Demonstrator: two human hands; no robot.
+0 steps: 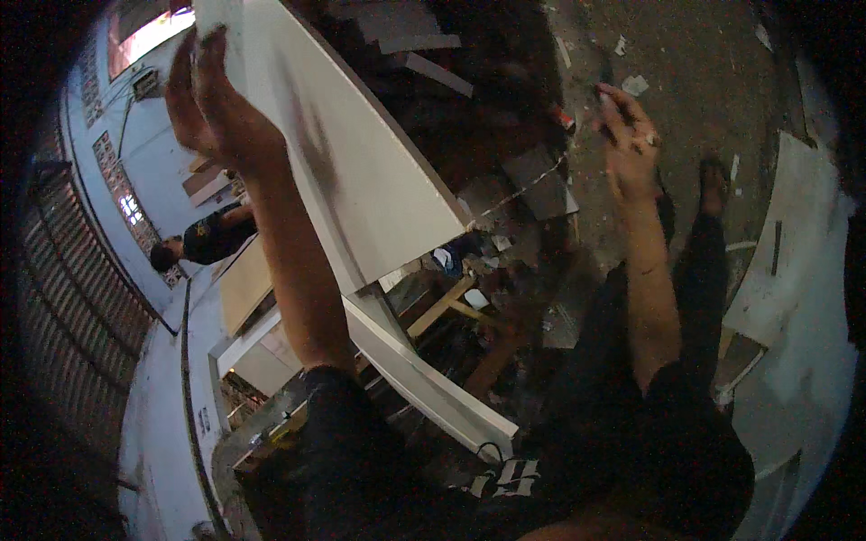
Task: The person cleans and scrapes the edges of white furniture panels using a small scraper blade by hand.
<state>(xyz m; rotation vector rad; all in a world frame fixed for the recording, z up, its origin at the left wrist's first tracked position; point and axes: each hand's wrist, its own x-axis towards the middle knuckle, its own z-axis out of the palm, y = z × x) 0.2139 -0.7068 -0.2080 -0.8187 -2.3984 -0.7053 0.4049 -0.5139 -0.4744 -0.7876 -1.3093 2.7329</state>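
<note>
My left hand (pixel 212 108) is raised at the upper left, with its fingers stretched out and nothing visible in them. It overlaps the edge of a large cream-coloured panel or cabinet side (pixel 361 153); I cannot tell whether it touches it. Soft shadows fall on the panel's face. Over the floor on the right is my right hand (pixel 631 149), its fingers bent and the tips drawn together. Whatever they may pinch is too small and dark to make out.
Below the panel lie a long cream board (pixel 424 379) and a wooden frame (pixel 442 307). Scraps litter the brown floor (pixel 713 81). A pale panel (pixel 794 270) stands at the right. Another person (pixel 216 236) in dark clothing is at the far left, near a bluish wall (pixel 167 135).
</note>
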